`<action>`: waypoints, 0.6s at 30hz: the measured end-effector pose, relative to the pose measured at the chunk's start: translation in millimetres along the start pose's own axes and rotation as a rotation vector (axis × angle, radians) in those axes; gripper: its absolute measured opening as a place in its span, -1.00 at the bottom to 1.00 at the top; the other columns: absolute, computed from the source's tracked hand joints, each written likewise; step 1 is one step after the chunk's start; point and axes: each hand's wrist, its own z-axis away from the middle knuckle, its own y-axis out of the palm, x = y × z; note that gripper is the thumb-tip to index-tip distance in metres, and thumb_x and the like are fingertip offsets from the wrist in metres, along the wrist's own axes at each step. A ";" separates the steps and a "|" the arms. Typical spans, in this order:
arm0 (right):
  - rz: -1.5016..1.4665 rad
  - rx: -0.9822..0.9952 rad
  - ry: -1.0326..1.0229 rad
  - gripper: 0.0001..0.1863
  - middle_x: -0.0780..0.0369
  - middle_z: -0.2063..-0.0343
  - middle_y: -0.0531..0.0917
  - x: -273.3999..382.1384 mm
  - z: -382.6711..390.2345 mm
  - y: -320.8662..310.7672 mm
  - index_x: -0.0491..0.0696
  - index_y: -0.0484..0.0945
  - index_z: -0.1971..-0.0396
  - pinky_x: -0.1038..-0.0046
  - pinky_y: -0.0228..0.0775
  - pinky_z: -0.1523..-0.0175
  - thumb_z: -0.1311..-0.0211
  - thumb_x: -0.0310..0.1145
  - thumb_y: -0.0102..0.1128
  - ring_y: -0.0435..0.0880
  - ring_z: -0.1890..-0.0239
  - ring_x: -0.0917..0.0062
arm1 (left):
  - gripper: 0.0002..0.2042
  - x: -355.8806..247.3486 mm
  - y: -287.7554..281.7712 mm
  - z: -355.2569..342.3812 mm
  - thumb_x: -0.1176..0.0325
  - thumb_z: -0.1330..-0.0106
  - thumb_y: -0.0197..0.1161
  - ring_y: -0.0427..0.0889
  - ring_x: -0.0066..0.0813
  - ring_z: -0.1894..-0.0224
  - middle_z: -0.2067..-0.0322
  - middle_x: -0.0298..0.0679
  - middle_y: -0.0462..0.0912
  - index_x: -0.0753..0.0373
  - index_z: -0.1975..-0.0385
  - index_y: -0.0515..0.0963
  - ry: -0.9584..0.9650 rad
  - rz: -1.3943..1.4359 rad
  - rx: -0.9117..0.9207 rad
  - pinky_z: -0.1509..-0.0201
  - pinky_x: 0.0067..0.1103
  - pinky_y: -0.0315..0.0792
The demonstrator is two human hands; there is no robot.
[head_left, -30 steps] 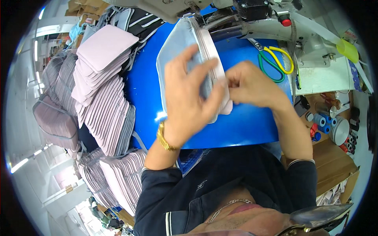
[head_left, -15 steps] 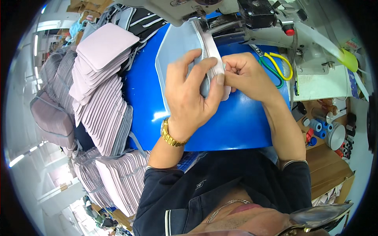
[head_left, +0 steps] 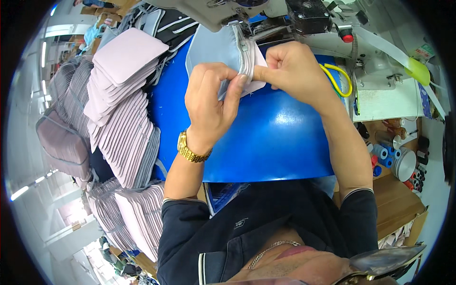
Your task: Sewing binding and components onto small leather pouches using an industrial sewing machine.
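A fabric piece (head_left: 216,50) with a grey-blue panel, a pale pink layer and a zipper (head_left: 246,59) along its edge lies under the sewing machine head (head_left: 204,12). My left hand (head_left: 209,95), with a gold watch on its wrist, pinches the near end of the zipper edge between thumb and fingers. My right hand (head_left: 297,73) is closed at the right side of that edge, thumb pressed against it and fingers curled. The needle area is partly hidden by machine parts.
Stacked pink and grey padded panels (head_left: 126,57) rise at the left of the blue work surface (head_left: 270,147). Yellow-and-green-handled scissors (head_left: 343,76) lie right of my right hand. Thread spools (head_left: 387,154) and a cardboard box (head_left: 396,202) sit at the right.
The fabric piece has moved farther under the machine. My left hand has shifted left and tightened into a pinch. My right hand has moved farther away from me, covering more of the scissors.
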 end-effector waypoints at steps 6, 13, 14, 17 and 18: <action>-0.122 0.013 0.145 -0.53 0.15 0.85 0.48 0.6 12.9 15.0 -0.16 0.49 0.82 0.43 0.29 0.59 -0.01 -0.11 0.42 0.49 0.77 0.47 | -0.81 4.4 1.7 3.2 0.44 -0.17 0.38 0.53 -0.30 0.30 0.28 -0.17 0.58 0.27 0.26 0.53 -0.186 0.088 -0.083 0.26 -0.51 0.41; -0.293 -0.044 0.119 -0.48 0.19 0.85 0.53 4.9 15.4 16.3 -0.16 0.50 0.83 0.53 0.30 0.62 -0.11 -0.09 0.39 0.55 0.75 0.61 | -0.32 6.3 9.5 18.2 0.42 0.05 0.51 0.43 -0.01 -0.14 -0.18 0.02 0.38 0.16 -0.18 0.42 0.032 -0.028 0.100 -0.18 -0.29 0.38; -0.294 -0.041 0.117 -0.48 0.19 0.85 0.53 6.0 13.9 16.7 -0.16 0.50 0.83 0.53 0.30 0.62 -0.11 -0.09 0.39 0.55 0.75 0.61 | -0.32 8.0 9.7 18.8 0.42 0.05 0.51 0.43 -0.01 -0.14 -0.18 0.02 0.38 0.16 -0.18 0.42 0.051 -0.030 0.085 -0.18 -0.29 0.38; -0.206 -0.098 0.116 -0.46 0.23 0.88 0.46 8.3 7.2 15.2 -0.15 0.44 0.87 0.51 0.20 0.66 -0.06 -0.08 0.43 0.45 0.78 0.64 | -0.33 11.1 12.7 16.9 0.49 0.04 0.47 0.44 -0.01 -0.13 -0.17 0.03 0.39 0.16 -0.19 0.42 0.060 -0.001 -0.002 -0.16 -0.30 0.40; -0.138 -0.148 0.048 -0.44 0.25 0.89 0.41 8.5 4.4 14.4 -0.14 0.40 0.88 0.50 0.16 0.66 -0.04 -0.08 0.44 0.38 0.79 0.65 | -0.34 10.9 14.2 15.4 0.52 0.02 0.43 0.45 -0.02 -0.12 -0.17 0.04 0.39 0.17 -0.19 0.42 0.084 -0.050 -0.046 -0.13 -0.31 0.42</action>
